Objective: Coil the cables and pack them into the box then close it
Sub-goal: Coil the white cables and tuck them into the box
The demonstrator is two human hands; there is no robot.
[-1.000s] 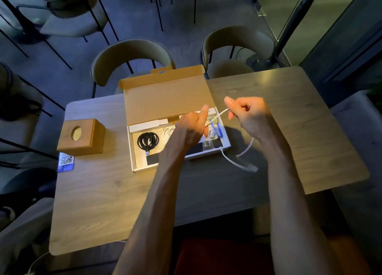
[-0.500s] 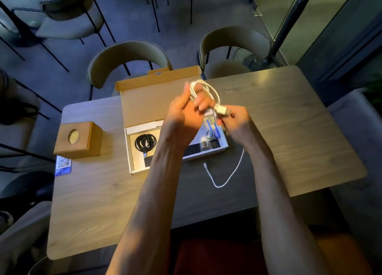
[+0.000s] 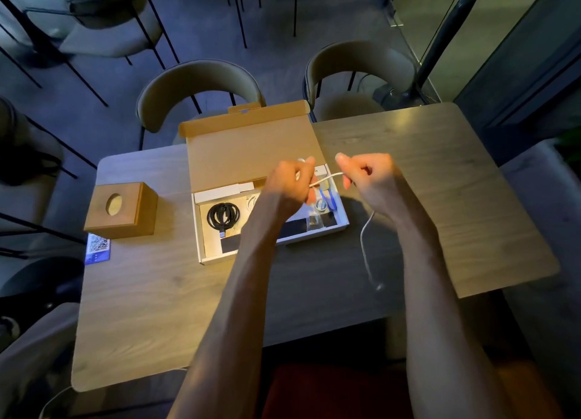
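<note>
- Table (image 3: 188,308): wood top.
- White cable (image 3: 364,245): the loose tail drops from the right hand and trails over the table just right of the box. Its end lies nearest me. A short, taut run spans the two hands.
- Right hand (image 3: 367,179): fingers curled, thumb down, pinching the cable.
- Left hand (image 3: 290,182): closed round the cable above the box. How many turns it holds is hidden in the fist.
- Step, as I judge it: coiling, partly done. The right hand should feed slack rather than pull. Each turn should match the last in size. Letting the cable roll between the fingers would stop kinks. The tail may snag on the box corner.
- Box (image 3: 217,259): open white tray, on the table under the hands.
- Black cable (image 3: 223,216): coiled, lying in the left compartment.
- Lid (image 3: 251,154): brown card, folded back.
- Wooden block (image 3: 122,211): left of the box, apart from it.
- Chairs (image 3: 201,85): two, at the far side.
</note>
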